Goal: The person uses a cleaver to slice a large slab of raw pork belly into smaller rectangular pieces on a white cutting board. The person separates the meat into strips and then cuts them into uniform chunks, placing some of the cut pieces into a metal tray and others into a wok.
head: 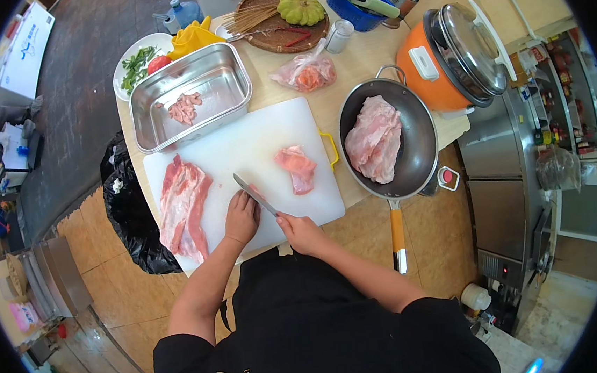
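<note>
My right hand (300,232) grips the handle of a kitchen knife (257,196), its blade angled up and left across a white cutting board (237,138). Beside the blade, the bent fingers of my left hand (242,217) hold down a small piece of raw meat (257,191); most of it is hidden by the hand and blade. A long slab of raw meat (184,208) lies on the board's left side. To the right rests a smaller chunk of meat (298,169). Cut meat strips (185,108) sit inside a steel pan (239,67) behind the board.
Right of the board stands a wok (418,161) holding a large piece of meat (374,141), its handle (397,231) jutting toward me. Behind are an orange cooker (422,90), bagged meat (308,74) and a blue utensil basket (350,6). A black bag (127,215) hangs left.
</note>
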### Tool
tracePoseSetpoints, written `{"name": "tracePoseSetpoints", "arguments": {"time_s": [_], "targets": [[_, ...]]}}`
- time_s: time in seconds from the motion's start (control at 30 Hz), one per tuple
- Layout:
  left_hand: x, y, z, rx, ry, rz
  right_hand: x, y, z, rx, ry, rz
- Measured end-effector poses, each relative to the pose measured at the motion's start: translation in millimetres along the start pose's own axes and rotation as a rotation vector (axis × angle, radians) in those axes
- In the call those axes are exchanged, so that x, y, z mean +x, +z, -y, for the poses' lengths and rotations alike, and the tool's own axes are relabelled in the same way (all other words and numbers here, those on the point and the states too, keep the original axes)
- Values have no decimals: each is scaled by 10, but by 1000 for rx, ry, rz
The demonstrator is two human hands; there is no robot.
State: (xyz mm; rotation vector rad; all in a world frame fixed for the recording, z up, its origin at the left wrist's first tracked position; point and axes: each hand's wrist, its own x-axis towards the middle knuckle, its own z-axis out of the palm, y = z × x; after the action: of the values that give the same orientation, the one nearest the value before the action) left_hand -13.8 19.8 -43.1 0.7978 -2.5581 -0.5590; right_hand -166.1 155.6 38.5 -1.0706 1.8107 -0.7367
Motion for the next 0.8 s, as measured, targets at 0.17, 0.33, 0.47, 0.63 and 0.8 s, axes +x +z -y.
{"name": "tracePoseSetpoints", "arguments": {"time_s": [0.17,0.33,0.47,0.63,0.8], "targets": [[-44,-17,0,-17,-22,-25,104,-48,-168,91,-4,-1],[119,-71,-31,-550,-501,-161,-54,-321,-184,344,111,68],[545,-295,-55,-1991,-908,-42,-95,-495,13,960,302,261],[622,-279,60,-1847,-1062,-31,-191,-550,-88,1081,286,162],[660,-176,-29,-216,-308,47,-370,-754,-124,1013,283,-109]]}}
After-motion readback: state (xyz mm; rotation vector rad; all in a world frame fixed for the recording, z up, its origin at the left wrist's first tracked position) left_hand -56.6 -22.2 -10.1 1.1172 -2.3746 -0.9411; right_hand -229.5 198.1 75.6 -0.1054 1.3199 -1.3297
